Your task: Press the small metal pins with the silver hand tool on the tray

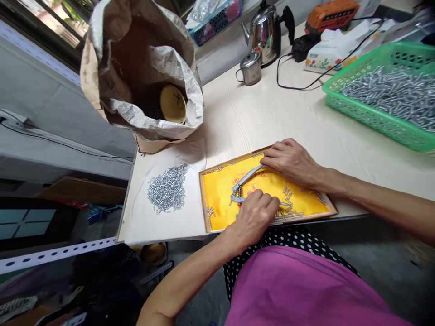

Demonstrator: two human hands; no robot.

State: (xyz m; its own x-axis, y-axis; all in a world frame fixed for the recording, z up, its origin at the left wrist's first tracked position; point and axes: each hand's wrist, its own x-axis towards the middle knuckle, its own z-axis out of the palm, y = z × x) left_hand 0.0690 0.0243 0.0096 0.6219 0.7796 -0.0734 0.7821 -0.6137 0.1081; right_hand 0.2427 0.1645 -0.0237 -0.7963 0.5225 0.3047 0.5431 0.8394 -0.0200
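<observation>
Cream-coloured wooden counter (224, 113) beneath everything in use, with a tall brown-and-white paper sack (142, 120) standing at its far left, mouth rolled open, probably for easy reach inside. Green perforated plastic basket (367, 115) at the far right, full of loose silvery metal pins (390, 93), apparently parked there to leave elbow room. Between them, at the near edge, a shallow tray with a brown rim and yellow lining (220, 194), close to the body; raised rim likely useful against rolling pieces, small metal pins (288, 194) scattered mostly along its sides. Left of the tray, a heap of small silvery pins (168, 188) on a white cloth (190, 224), seemingly kept apart yet near. Right hand (294, 163) curled nearly closed at the end of the farther handle; left hand (258, 210) bent over the nearer one, fingers mostly closed. Cannot tell whether any pin sits hidden under the left fingers. Grey metal pliers (248, 179) held above the tray's middle, handles spread wide, presumably for two-handed leverage. Pivot and head pointing left, towards the heap; long axis running roughly left to right along the tray, farther handle slanting away from the body.
</observation>
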